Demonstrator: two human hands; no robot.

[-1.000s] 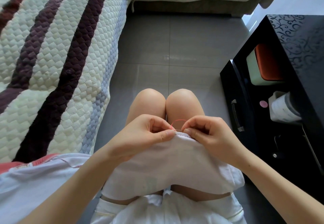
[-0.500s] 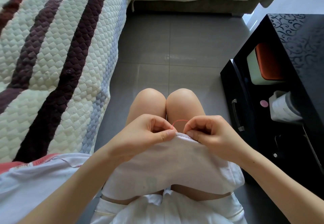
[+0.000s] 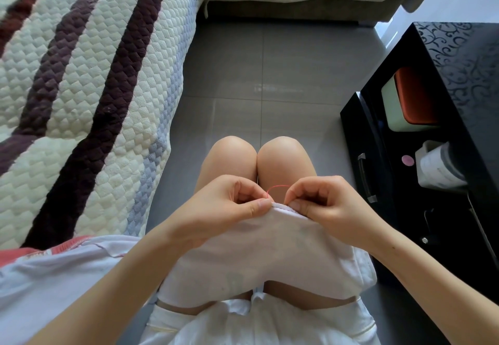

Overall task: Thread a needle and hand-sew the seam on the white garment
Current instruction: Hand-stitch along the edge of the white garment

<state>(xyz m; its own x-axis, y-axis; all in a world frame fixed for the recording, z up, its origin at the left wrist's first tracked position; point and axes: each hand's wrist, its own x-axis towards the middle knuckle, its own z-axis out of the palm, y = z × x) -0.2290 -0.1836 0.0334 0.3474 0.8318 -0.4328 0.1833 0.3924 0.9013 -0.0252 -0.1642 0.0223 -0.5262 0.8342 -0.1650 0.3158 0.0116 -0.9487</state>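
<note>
Draping the knees (image 3: 232,153), white garment (image 3: 256,250) lies above grey floor (image 3: 270,88), beside striped quilt (image 3: 81,88).

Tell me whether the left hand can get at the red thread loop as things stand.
Probably yes: the red thread arcs in open air beside the left hand, with nothing over it. That hand pinches the white garment edge, so it must let go first.

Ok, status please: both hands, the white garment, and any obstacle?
Left hand pinches the white fabric garment at its top edge. Right hand pinches there too; needle not visible. Thin red thread loops between the hands. Nothing blocks them.
</note>
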